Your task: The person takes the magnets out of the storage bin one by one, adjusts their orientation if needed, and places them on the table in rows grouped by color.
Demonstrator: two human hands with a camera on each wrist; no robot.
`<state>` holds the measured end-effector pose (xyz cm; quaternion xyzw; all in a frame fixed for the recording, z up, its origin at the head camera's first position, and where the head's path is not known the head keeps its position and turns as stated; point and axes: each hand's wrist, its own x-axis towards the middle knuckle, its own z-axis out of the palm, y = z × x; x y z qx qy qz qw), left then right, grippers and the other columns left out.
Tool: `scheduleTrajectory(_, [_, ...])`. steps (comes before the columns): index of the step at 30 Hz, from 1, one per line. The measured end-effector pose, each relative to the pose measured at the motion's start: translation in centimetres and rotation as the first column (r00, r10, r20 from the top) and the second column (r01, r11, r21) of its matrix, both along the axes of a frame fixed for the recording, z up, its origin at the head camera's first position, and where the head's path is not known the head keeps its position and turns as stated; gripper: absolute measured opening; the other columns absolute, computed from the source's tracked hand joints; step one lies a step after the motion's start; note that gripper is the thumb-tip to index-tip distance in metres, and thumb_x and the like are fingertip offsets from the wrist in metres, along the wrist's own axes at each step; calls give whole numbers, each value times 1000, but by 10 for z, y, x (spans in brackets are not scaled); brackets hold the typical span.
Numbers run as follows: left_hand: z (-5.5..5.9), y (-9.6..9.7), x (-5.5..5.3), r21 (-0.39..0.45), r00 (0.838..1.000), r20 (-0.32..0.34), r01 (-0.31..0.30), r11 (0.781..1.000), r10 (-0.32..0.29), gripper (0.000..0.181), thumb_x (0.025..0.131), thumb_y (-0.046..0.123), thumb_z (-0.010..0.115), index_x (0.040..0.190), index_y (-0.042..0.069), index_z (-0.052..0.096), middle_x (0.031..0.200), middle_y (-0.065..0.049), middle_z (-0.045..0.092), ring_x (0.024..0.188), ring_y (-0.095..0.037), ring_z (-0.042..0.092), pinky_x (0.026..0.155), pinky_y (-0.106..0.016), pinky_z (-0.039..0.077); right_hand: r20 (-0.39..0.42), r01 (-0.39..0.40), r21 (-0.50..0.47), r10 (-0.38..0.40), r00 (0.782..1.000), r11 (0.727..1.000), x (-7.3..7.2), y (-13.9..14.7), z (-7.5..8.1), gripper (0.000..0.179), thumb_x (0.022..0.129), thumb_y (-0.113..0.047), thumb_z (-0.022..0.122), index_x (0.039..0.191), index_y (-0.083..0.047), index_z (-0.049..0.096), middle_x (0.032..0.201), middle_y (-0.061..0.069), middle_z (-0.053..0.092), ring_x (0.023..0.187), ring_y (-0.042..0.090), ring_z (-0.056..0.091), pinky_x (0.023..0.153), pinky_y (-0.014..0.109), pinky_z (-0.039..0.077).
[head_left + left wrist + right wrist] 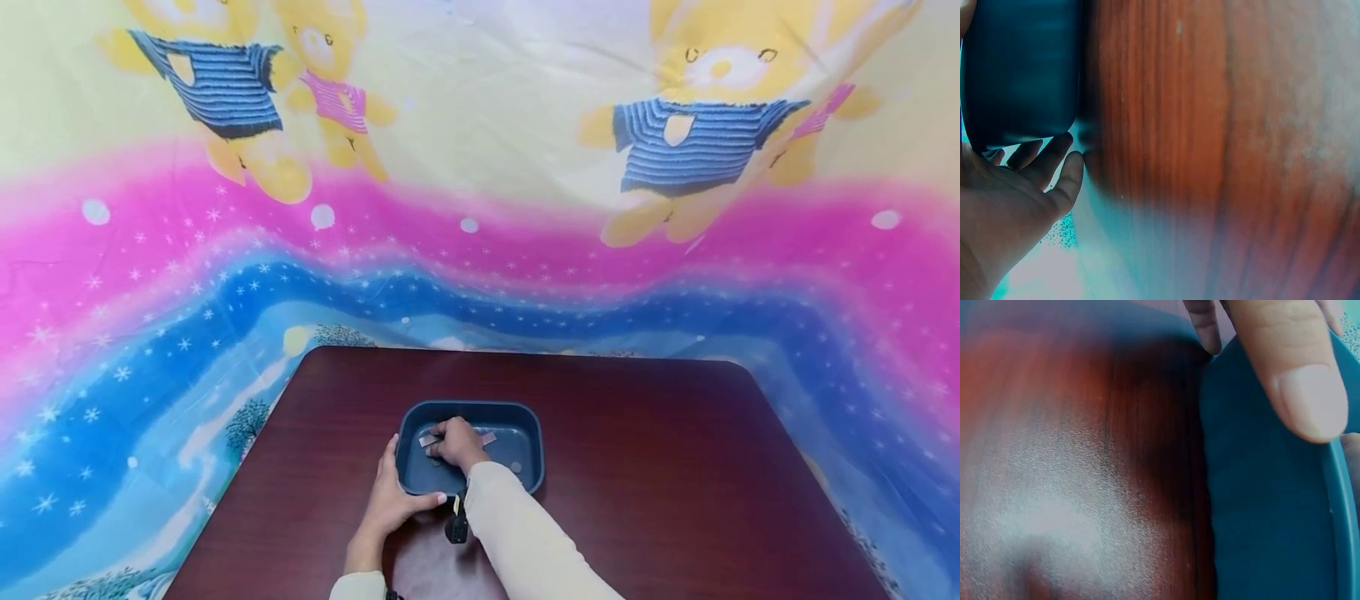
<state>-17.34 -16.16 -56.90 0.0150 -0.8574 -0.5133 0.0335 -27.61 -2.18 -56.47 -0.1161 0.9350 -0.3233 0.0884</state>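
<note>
A dark blue rectangular box (531,433) with rounded corners and a raised rim stands on the table. My left hand (392,498) grips its near left corner, fingers along the left wall and thumb against the near wall at the rim. In the right wrist view that thumb (1310,394) overlaps the rim. My right hand (457,443) reaches down inside the box, its curled fingers and thumb pinching a small pale strip (427,441). A pinkish strip (488,438) lies beside that hand on the box floor. Towards the near right corner lies a small round coin-like disc (516,467).
The dark red-brown wooden table (645,467) extends all round the box. Behind it hangs a printed cloth (480,150) with bears and snowflakes. A small black device (456,528) sits at the right wrist, just in front of the box.
</note>
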Motion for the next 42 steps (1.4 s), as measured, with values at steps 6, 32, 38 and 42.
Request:
scheduleTrajectory(6, [-2, -1, 0, -3, 1000, -9, 2, 1000, -2, 125, 57, 36, 89, 149, 13, 8, 147, -21, 19, 126, -36, 32, 96, -52, 30, 7, 69, -20, -69, 998, 997, 2, -1, -3, 12, 75, -25, 79, 85, -21, 73, 80, -8, 63, 71, 12, 55, 65, 34, 45])
scheduleTrajectory(32, [2, -2, 1, -14, 1000, 1, 1, 1000, -1, 124, 57, 37, 89, 149, 15, 9, 147, -20, 21, 126, -36, 33, 96, -54, 30, 15, 80, 64, -81, 997, 995, -1, -2, 1, 29, 79, -22, 75, 61, -14, 54, 71, 1, 47, 61, 16, 43, 55, 32, 38])
scheduleTrajectory(38, [1, -2, 2, -3, 1000, 4, 6, 1000, -6, 123, 58, 36, 88, 150, 16, 8, 147, -20, 21, 126, -36, 32, 96, -55, 30, 46, 69, 18, -69, 997, 997, -2, 2, 1, 34, 80, -20, 74, 54, -15, 52, 58, -2, 48, 54, 14, 45, 51, 29, 37])
scheduleTrajectory(42, [1, -2, 2, 2, 1000, 3, 2, 1000, -2, 123, 58, 35, 89, 149, 16, 9, 147, -19, 21, 126, -35, 32, 96, -54, 30, 9, 49, -20, -49, 999, 999, -1, 7, -1, 22, 80, -19, 74, 64, -16, 60, 65, -7, 53, 59, 11, 48, 56, 30, 40])
